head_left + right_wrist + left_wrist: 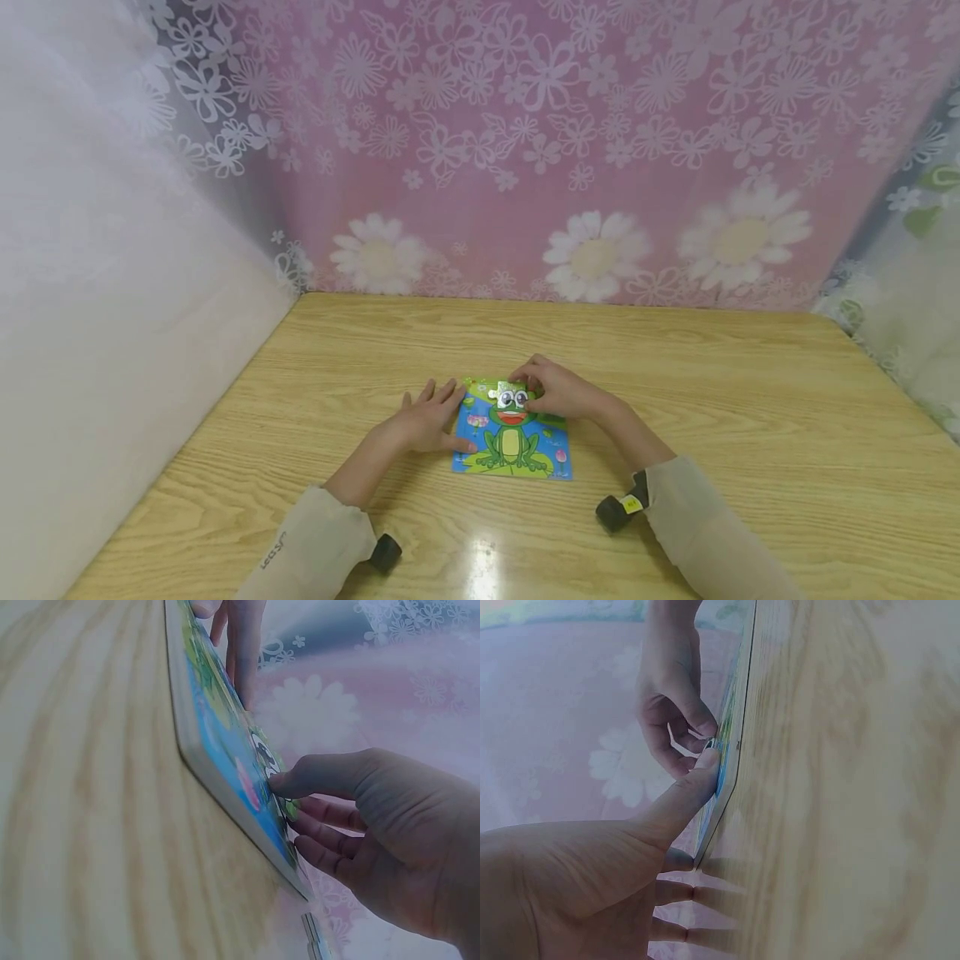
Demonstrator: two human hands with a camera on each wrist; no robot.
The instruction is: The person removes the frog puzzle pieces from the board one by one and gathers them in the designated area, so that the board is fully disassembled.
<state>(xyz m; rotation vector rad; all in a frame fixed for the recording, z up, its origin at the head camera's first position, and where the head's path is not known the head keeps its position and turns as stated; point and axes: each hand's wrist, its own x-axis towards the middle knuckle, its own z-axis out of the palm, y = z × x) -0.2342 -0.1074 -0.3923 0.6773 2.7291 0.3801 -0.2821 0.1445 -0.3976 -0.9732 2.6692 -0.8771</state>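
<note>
A frog jigsaw puzzle in a flat tray lies on the table, showing a green frog on a lily pad against blue water. My right hand pinches a puzzle piece printed with the frog's eyes. That piece sits tilted at the upper part of the picture, raised above the pieces around it. My left hand rests at the puzzle's left edge, its fingers spread and its thumb on the picture. In the right wrist view the lifted piece stands up from the board under my thumb.
The puzzle lies on a wood-grain table. Past the board's far corner in the right wrist view are thin stacked pieces. A pink flowered curtain hangs behind the table, with a pale sheet along the left.
</note>
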